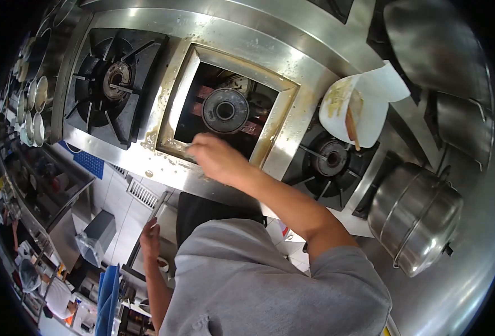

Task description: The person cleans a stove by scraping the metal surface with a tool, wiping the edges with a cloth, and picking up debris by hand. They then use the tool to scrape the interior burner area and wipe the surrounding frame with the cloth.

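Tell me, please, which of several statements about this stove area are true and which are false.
1. The right hand is at the front rim of the open steel burner well. True.
2. A grate covers the round grey middle burner. False: it is bare; the black iron grate sits over the left burner.
3. The large stainless steel pot stands right of the stove. True.
4. The left hand grips the stained white paper. False: that hand is low, away from the stove.

The round dark burner (225, 110) sits uncovered in a square steel well (174, 106) with a grease-stained rim, just beside the black grate (113, 78).
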Tool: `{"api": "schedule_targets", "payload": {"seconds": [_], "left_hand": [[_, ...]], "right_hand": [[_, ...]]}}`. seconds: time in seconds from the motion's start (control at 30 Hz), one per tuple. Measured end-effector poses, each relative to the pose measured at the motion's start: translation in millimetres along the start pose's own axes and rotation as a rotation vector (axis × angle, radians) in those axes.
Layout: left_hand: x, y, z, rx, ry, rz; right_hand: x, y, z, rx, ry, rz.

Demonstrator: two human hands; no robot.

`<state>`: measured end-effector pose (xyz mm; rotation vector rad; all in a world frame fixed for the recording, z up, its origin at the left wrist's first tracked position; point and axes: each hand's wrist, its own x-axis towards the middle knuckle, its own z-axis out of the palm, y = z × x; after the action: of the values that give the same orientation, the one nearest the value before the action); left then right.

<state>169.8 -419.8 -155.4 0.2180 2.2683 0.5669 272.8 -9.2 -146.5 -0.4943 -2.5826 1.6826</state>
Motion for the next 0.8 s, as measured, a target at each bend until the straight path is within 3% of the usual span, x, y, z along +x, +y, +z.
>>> {"api": "schedule_targets", "payload": {"seconds": [0.13, 0.17, 0.27, 0.37, 0.4, 0.47, 0.5, 0.6, 0.7, 0.73, 0.8], "left_hand": [[2.2, -41.2, -3.5, 0.07, -0.043, -0.021], [0.9, -58.6, 2.4, 0.054, -0.046, -0.043], [-6.4, -88.8, 6.2, 0.122, -0.083, -0.144], [-0.5, -175.7, 24.6, 0.103, -0.139, -0.176], [-6.2, -178.8, 23.3, 0.08, -0.13, -0.163], [-12.3, -164.5, 28.0, 0.032, -0.092, -0.141], [-22.5, -135.2, 26.3, 0.022, -0.039, -0.126], [-20.1, -128.5, 40.9, -0.057, -0.019, -0.173], [-8.1, -105.6, 56.1, -0.005, -0.03, -0.08], [-6.2, -83.8, 56.9, -0.019, 0.002, 0.093], [1.8, -31.8, 61.4, -0.125, 0.05, 0.215]], "right_hand": [[-76.6, -48.3, -123.5, -0.09, 0.261, 0.117], [-93.8, -48.4, -152.1, -0.36, 0.436, 0.07], [-132.5, -52.4, -228.5, -0.628, 0.688, 0.299], [-150.3, 8.2, -268.3, -0.858, 0.641, 0.388], [-151.9, 8.6, -264.5, -0.921, 0.616, 0.411], [-141.8, 12.0, -254.3, -1.039, 0.567, 0.437], [-136.1, 16.0, -248.4, -0.978, 0.466, 0.48], [-128.3, 24.9, -238.2, -0.81, 0.174, 0.625], [-112.0, -11.6, -236.0, -0.558, 0.151, 0.835], [-108.8, -22.0, -236.7, -0.445, 0.133, 0.931], [-114.0, -15.6, -244.0, -0.527, 0.029, 0.918]]}}
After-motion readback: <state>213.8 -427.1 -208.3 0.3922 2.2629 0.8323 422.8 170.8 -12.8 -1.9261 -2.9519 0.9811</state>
